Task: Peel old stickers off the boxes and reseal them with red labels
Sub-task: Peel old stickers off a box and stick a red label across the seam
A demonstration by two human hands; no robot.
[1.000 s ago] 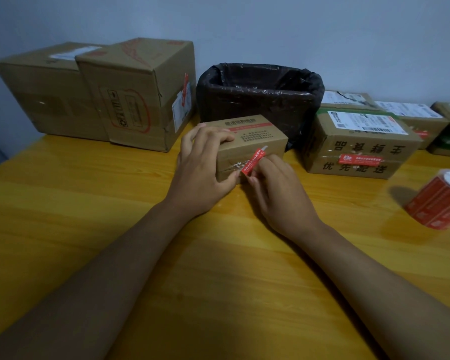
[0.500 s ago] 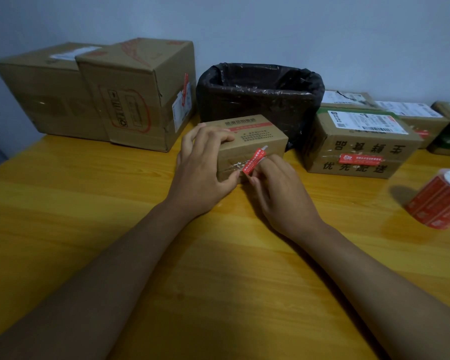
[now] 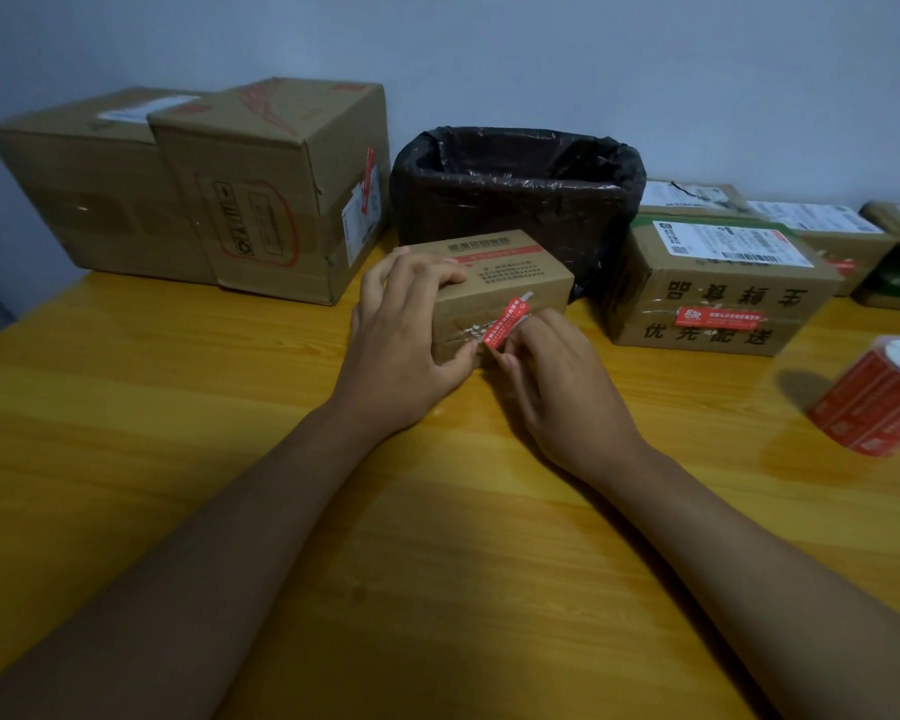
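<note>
small box: a brown carton stands on the table near its far middle, just in front of the bin, printed text and a red stripe on its top
red sticker: a narrow red label lies tilted across the box's near face, its lower end lifted off the cardboard; torn whitish scraps show on the seam to its left
left hand: the left hand grips the box's left end, fingers curled over the top edge, thumb against the near face beside the sticker
right hand: the right hand sits at the box's near right face, fingertips pinched together on the sticker's lower end
table: yellow wooden top, both forearms reaching across it from the near edge
bin: a container lined with a black bag at the far side, touching or just behind the small box
label roll: a roll of red labels lies on its side at the right edge, well apart from the hands
sealed box: right of the bin, a carton with a white shipping label on top and a red label across its front seam
large boxes: two big cartons far left, side by side against the wall
far right boxes: more low parcels behind the sealed box, along the wall
</note>
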